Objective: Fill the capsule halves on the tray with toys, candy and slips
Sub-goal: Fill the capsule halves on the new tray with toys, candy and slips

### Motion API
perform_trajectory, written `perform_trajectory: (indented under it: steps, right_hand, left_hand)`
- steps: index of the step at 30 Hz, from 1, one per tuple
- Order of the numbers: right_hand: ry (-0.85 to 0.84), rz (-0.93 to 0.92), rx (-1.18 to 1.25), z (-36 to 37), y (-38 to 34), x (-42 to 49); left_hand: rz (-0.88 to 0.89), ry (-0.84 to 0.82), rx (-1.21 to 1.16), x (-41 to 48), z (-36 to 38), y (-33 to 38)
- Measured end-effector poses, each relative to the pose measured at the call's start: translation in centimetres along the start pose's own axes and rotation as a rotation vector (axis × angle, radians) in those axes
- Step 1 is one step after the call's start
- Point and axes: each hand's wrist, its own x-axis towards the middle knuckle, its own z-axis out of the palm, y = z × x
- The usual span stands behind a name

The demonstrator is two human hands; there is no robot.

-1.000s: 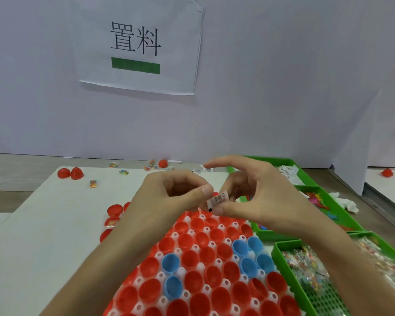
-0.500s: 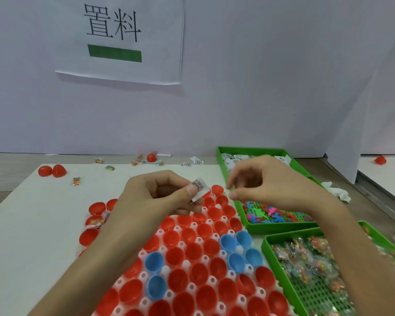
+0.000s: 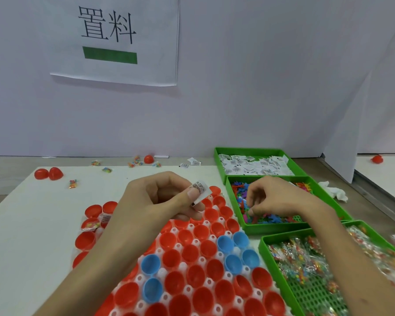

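White table (image 3: 32,224), 3 bins (image 3: 269,229), left hand (image 3: 160,201) pinching 1 slip (image 3: 201,190), right hand (image 3: 281,199) among toys (image 3: 271,218), grip unclear

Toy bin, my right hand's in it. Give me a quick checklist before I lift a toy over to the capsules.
1. Slip pinched in the left hand: ok.
2. Right hand down inside the toy bin: ok.
3. A toy actually gripped by the fingers: cannot tell, the pile hides the fingertips.
4. Empty capsule halves sitting open side up on the tray: ok.
5. Candy bin stocked beside the tray: ok.
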Motion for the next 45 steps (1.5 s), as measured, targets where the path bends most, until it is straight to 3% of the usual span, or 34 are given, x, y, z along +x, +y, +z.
perform_trajectory:
  steps: [4,6,9,11,13,18,29,34,40,45]
  right_hand:
    - [0.189,-0.056,0.048,-0.8,-1.3,-0.7]
    - [0.235,-0.139,0.233,-1.7,-2.8,-1.7]
    - [0.144,-0.381,0.665,-3.2,-6.0,-4.4]
    - [0.069,-0.538,0.784,-3.5,-8.1,-6.2]
    - [0.082,-0.595,0.729,-2.9,-9.8,-7.0]
    - [0.253,-0.487,0.561,-1.4,-10.9,-6.5]
    - [0.312,-0.465,0.460,-1.3,-10.8,-6.2]
    - [0.289,-0.338,0.340,-3.5,-7.4,-7.1]
    - [0.107,-0.012,-0.104,0.1,-0.2,-9.6]
    - [0.133,0.062,-0.164,3.5,2.1,-10.5]
  left_hand:
    - [0.002,0.005,0.008,0.0,0.0,0.0]
    - [0.007,0.016,-0.004,0.0,-0.1,0.0]
    - [-0.002,0.054,-0.060,0.0,-0.2,0.0]
    - [-0.016,0.067,-0.113,0.0,-0.2,0.0]
    - [-0.024,0.041,-0.146,-0.1,-0.2,0.1]
    - [-0.033,-0.017,-0.145,-0.3,-0.2,0.6]
    - [0.039,0.004,0.090,-0.5,-0.2,1.0]
    - [0.033,0.038,0.093,-0.4,-0.5,1.0]
    - [0.010,0.079,0.081,-0.4,-0.6,0.9]
    - [-0.013,0.086,0.048,-0.5,-0.3,0.9]
